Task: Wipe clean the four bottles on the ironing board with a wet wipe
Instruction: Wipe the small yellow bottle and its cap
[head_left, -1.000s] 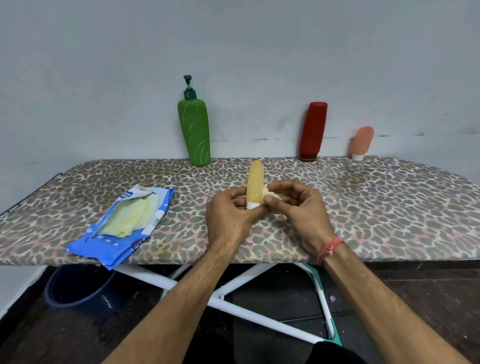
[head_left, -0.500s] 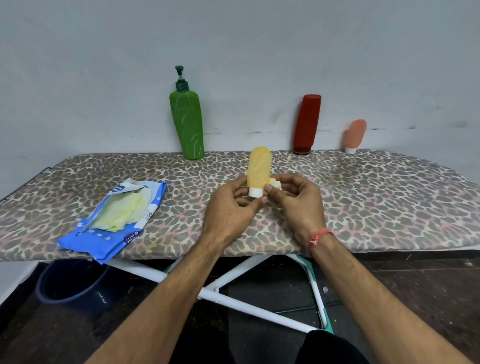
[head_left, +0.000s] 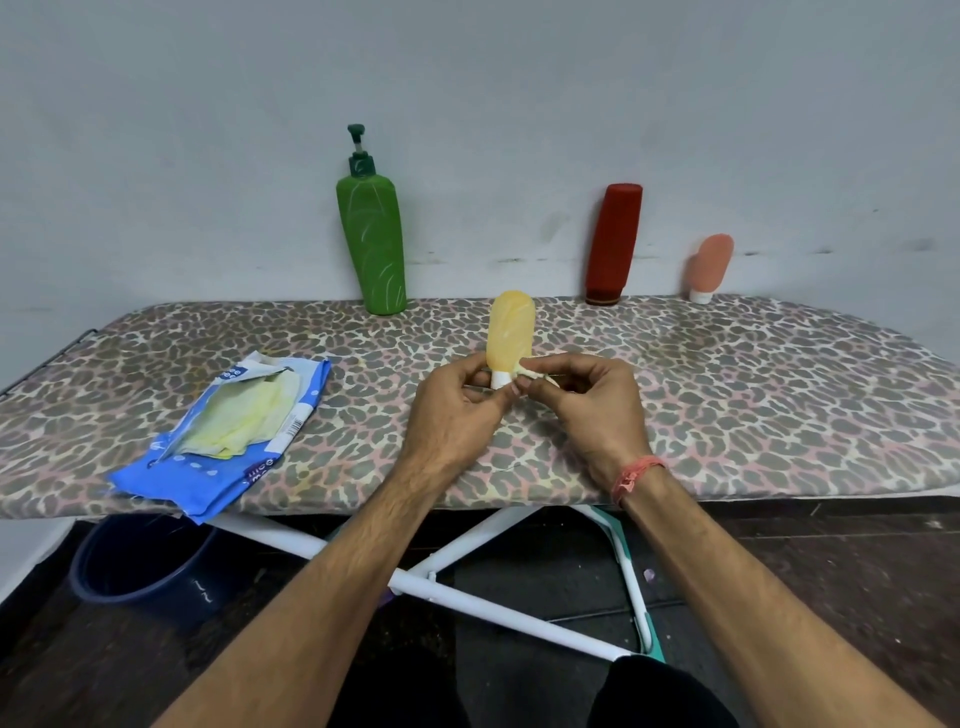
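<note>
A small yellow bottle (head_left: 510, 332) with a white cap stands cap-down above the leopard-print ironing board (head_left: 727, 395). My left hand (head_left: 457, 410) pinches it at the cap. My right hand (head_left: 592, 405) pinches a crumpled wet wipe (head_left: 530, 370) against the bottle's lower right side. At the back by the wall stand a green pump bottle (head_left: 373, 244), a dark red bottle (head_left: 614, 244) and a small pink bottle (head_left: 710, 267).
An open blue wet-wipe pack (head_left: 228, 431) with yellowish wipes showing lies on the board's left front. Below the board are its white legs (head_left: 467, 603) and a dark blue bucket (head_left: 140, 561) on the dark floor. A grey wall rises behind.
The yellow bottle has turned in my left hand, from edge-on to showing its broad face. My right hand with the wipe has stayed at its lower right side.
</note>
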